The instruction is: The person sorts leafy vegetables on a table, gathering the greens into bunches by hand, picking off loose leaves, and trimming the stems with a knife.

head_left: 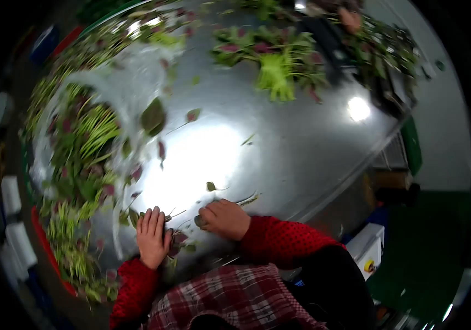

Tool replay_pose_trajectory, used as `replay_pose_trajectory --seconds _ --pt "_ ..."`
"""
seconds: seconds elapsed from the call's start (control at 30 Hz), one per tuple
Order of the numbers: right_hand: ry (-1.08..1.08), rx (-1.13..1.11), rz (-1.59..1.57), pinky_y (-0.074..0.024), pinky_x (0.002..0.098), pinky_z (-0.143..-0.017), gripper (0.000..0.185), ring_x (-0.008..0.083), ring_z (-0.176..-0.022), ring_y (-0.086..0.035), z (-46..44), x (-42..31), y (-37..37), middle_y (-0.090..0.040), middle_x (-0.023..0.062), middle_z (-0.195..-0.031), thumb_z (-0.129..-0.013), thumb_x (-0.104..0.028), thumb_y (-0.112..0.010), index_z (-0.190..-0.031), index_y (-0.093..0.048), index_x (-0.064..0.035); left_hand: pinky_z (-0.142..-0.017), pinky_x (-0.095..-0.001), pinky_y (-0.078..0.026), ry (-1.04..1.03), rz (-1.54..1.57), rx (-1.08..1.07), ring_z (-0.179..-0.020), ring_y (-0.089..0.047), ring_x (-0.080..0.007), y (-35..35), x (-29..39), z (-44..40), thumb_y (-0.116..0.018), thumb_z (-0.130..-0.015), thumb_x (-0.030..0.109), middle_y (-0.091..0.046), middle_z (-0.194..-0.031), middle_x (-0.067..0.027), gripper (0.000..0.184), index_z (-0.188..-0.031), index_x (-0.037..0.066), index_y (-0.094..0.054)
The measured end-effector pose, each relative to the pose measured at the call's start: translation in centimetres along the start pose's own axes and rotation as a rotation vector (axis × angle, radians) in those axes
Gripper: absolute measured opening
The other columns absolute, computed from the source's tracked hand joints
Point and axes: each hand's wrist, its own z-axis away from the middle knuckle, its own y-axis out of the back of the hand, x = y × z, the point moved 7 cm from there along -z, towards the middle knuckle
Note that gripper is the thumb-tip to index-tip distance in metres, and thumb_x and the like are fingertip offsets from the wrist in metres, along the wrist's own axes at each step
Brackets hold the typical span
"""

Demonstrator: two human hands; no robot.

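My left hand (pixel 153 237) lies flat with its fingers stretched out, near the front edge of the metal table (pixel 296 146). Beside its thumb and under its edge are loose purple-green leaves (pixel 177 240) and thin stems. To the right, my right hand (pixel 225 219) is closed in a fist, low over the tabletop. A small dark greenish bit shows at its finger side, too blurred to name. Just past its knuckles lies a thin curved strip (pixel 249 199), perhaps a stem. One small leaf (pixel 211 186) rests beyond the fist.
A clear plastic bag (pixel 131 71) with leafy greens (pixel 95 132) lies at the left. A bunch of purple-green leaves (pixel 275 71) lies at the back. Another person's hand (pixel 350 20) is among greens (pixel 384 52) at the far right. A white box (pixel 366 245) stands below the table's right edge.
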Motion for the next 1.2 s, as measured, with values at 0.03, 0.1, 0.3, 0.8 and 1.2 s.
replay_pose_trajectory --seconds 0.03,0.1,0.3,0.8,1.2 --pt "-0.028 -0.361 0.033 -0.0510 0.0401 -0.068 0.015 0.0290 -0.075 -0.064 -2.6 -1.6 -0.3 -0.063 0.0142 -0.079 -0.082 -0.017 -0.057 -0.085 -0.063 -0.0037 -0.105 -0.0526 -0.029 0.058 -0.054 -0.031 -0.126 -0.042 -0.0376 1.3 -1.3 2.8 -0.066 -0.078 0.020 -0.048 -0.135 -0.0186 0.054 -0.125 -0.001 -0.052" --pt "-0.064 -0.252 0.156 -0.0508 0.0417 -0.068 0.018 0.0324 -0.075 -0.063 -3.0 0.5 2.7 -0.063 0.0166 -0.080 -0.084 -0.020 -0.059 -0.089 -0.062 -0.0029 -0.104 -0.0540 -0.029 0.252 -0.176 0.019 -0.128 -0.040 -0.0374 4.0 -3.1 6.0 -0.069 -0.076 0.023 -0.043 -0.138 -0.0199 0.061 -0.128 0.000 -0.048" --pt "0.012 -0.030 0.352 -0.0491 0.0438 -0.066 0.029 0.0354 -0.076 -0.061 -2.2 0.4 0.8 -0.063 0.0167 -0.084 -0.084 -0.027 -0.064 -0.101 -0.057 -0.0043 -0.099 -0.0570 -0.034 -0.010 0.277 0.127 -0.129 -0.040 -0.0376 -0.1 5.4 3.6 -0.071 -0.074 0.038 -0.043 -0.138 -0.0194 0.070 -0.132 0.007 -0.045" --pt "0.135 -0.014 0.141 -0.0458 0.0411 -0.081 0.036 0.0324 -0.094 -0.057 -8.3 -3.7 -1.4 -0.062 0.0135 -0.101 -0.072 -0.022 -0.075 -0.101 -0.065 -0.0036 -0.109 -0.0574 -0.018 1.152 -0.801 -0.501 -0.132 -0.037 -0.0344 16.9 -32.4 20.1 -0.056 -0.079 0.018 -0.050 -0.133 -0.0210 0.040 -0.117 0.008 -0.061" --pt "0.057 0.261 0.412 -0.0425 0.0439 -0.088 0.043 0.0332 -0.100 -0.057 -25.9 4.2 0.3 -0.060 0.0167 -0.113 -0.075 -0.027 -0.073 -0.109 -0.062 -0.0029 -0.112 -0.0479 -0.024 0.137 -0.400 0.223 -0.135 -0.030 -0.0383 9.7 -18.9 -15.3 -0.070 -0.063 0.015 -0.034 -0.143 -0.0251 0.084 -0.136 -0.008 -0.034"
